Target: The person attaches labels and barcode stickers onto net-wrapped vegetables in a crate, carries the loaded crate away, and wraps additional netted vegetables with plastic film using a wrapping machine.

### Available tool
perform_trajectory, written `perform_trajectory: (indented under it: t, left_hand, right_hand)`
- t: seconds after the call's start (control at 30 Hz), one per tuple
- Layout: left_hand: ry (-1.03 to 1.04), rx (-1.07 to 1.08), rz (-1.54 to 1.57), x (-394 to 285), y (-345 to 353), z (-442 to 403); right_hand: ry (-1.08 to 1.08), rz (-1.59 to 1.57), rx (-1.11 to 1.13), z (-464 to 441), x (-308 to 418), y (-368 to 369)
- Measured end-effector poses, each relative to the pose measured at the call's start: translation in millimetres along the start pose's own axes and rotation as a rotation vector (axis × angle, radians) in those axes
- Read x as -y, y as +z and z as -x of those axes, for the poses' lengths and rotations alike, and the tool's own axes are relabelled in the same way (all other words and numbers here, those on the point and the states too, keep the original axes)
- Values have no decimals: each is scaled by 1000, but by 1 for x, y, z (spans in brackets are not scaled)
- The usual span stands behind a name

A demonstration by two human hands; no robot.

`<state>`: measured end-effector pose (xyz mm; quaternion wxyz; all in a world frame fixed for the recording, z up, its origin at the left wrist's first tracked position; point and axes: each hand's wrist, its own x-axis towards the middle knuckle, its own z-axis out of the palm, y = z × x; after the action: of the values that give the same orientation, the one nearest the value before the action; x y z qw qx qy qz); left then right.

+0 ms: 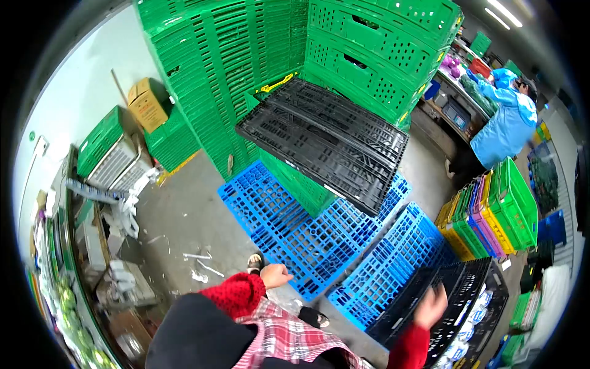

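My left hand (276, 275) hangs low in front of the plaid apron (289, 326), its fingers curled in with nothing visible in them. It is nearest to the edge of a blue plastic pallet (313, 261). Motion blurs my right hand (431, 306), which is over a black plastic crate (452, 280) at the lower right; whether it grips the crate I cannot tell. Beside that crate are several blue-and-white wrapped items (464, 332). Ahead, a flat folded black crate (326, 135) lies on top of green crates (298, 181) on the blue pallet.
Tall stacks of green crates (369, 55) stand behind. A second blue pallet (393, 258) is to the right, near upright colourful crates (491, 209). A person in a blue gown (507, 123) works at a table. Paper scraps (206, 264) litter the floor; a cardboard box (147, 106) is at left.
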<state>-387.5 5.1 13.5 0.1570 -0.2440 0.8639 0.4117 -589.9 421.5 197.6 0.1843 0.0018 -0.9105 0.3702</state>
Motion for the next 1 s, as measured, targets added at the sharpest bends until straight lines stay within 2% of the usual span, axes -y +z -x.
perform_trajectory:
  t: [0.03, 0.07, 0.1, 0.13, 0.17, 0.2, 0.27, 0.33, 0.37, 0.4, 0.43, 0.47, 0.53, 0.57, 0.6, 0.67, 0.73, 0.77, 0.8, 0.83, 0.87, 0.9, 0.97, 1.0]
  left_hand:
    - [-6, 35, 106, 16, -16, -6]
    - [39, 31, 190, 41, -27, -12]
    - [10, 22, 250, 61, -43, -13]
    - [-26, 9, 321, 79, -54, -6]
    - [-65, -14, 404, 96, -70, 6]
    - [-101, -59, 473, 115, -97, 20]
    - [-252, -170, 357, 173, -130, 49]
    - [-396, -311, 338, 239, -141, 74]
    - [-420, -307, 364, 262, -146, 76]
    - [-520, -359, 362, 284, -142, 82]
    - [-612, -405, 356, 284, -151, 82]
    - [-572, -465, 488, 276, -160, 73]
    - [-539, -431, 819, 271, -151, 34]
    - [-486, -413, 1038, 254, -153, 20]
    - [-429, -391, 1253, 220, -175, 3]
    - [-434, -148, 1416, 207, -187, -34]
    - [-490, -251, 1533, 174, -207, -53]
    - [-495, -273, 1602, 177, -208, -59]
    - [-496, -296, 1670, 180, -206, -63]
    - [-499, -344, 1762, 184, -205, -57]
    - [-547, -384, 1817, 196, -202, -52]
    - [-639, -484, 1816, 202, -202, -39]
    - [-456, -563, 2007, 242, -168, -11]
    - [-151, -519, 2171, 278, -143, -2]
  right_hand:
    - [-5, -351, 109, -8, 13, 85]
    - [-164, -141, 209, -24, 77, 149]
    - [-244, -416, 270, -44, 117, 225]
    - [-178, -590, 349, -68, 158, 292]
    - [-348, -464, 370, -86, 217, 332]
    - [-557, -132, 347, -114, 250, 380]
    - [-777, 239, 252, -149, 303, 459]
    - [-662, 506, 491, -171, 310, 525]
    - [-596, 752, 583, -163, 332, 533]
    - [-573, 834, 561, -147, 345, 536]
    - [-582, 815, 561, -148, 344, 537]
    - [-590, 794, 550, -157, 347, 531]
    - [-430, 781, 586, -167, 383, 514]
    - [-436, 572, 529, -178, 386, 499]
    - [-407, 524, 603, -181, 403, 475]
    - [-567, 540, 665, -140, 448, 409]
    - [-558, 433, 895, -104, 471, 351]
    - [-700, 436, 1285, -58, 507, 311]
    - [-1676, 294, 1256, -12, 465, 311]
    - [-878, 685, 1357, 49, 476, 282]
    - [-903, 460, 1380, 76, 466, 271]
    - [-954, 390, 1372, 99, 449, 267]
    - [-1015, 254, 1406, 127, 418, 262]
    - [-1024, 185, 1432, 136, 407, 258]
